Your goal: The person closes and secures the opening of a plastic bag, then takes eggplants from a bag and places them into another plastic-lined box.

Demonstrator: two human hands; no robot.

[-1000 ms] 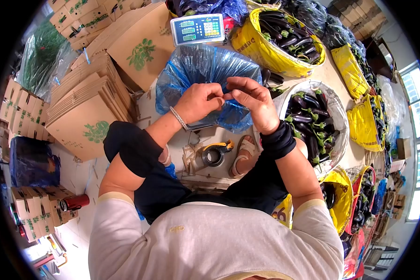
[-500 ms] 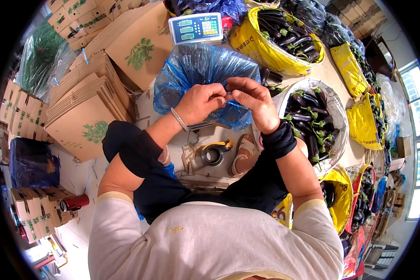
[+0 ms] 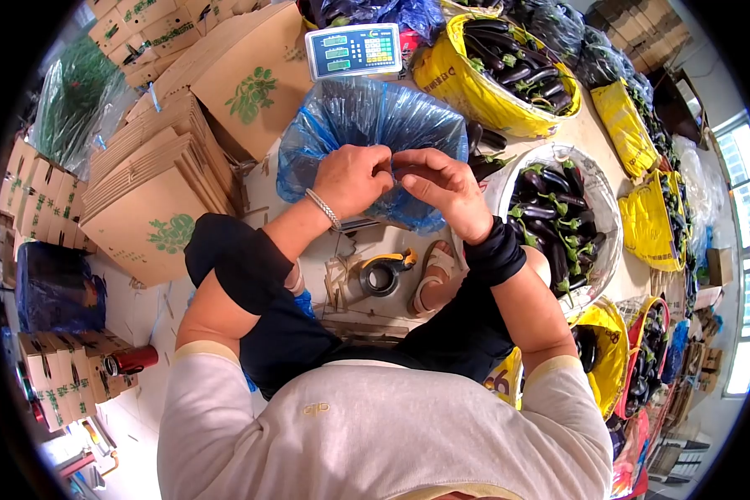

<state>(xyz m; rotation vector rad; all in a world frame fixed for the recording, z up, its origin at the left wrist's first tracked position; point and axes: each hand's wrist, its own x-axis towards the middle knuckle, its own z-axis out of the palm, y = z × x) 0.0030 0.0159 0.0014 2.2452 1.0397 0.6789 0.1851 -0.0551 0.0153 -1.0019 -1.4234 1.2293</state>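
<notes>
A blue plastic bag [image 3: 342, 108] lines an open container in front of my knees. My left hand [image 3: 352, 182] is closed in a pinch above the bag's near side, its fingertips pressed together. Facing it, my right hand [image 3: 450, 190] curls its fingers and thumb inward, the tips close to those of the left. Whatever lies between the fingertips is too small or hidden to name. Behind the bag stands a digital scale display [image 3: 354, 52] with a keypad. To the right, a white-lined basket [image 3: 612, 225] holds many eggplants [image 3: 550, 212].
Flattened cardboard boxes [image 3: 154, 183] lean at the left. A yellow bag [image 3: 442, 75] of eggplants stands at the back right, with more yellow bags beyond. A roll of tape [image 3: 381, 277] lies on the floor between my feet. A red can [image 3: 132, 361] sits at lower left.
My hands have shifted slightly; the fingertips have drawn a little apart, and the left hand's fingers are more curled. The view has moved marginally. Bag, scale and baskets stay put.
</notes>
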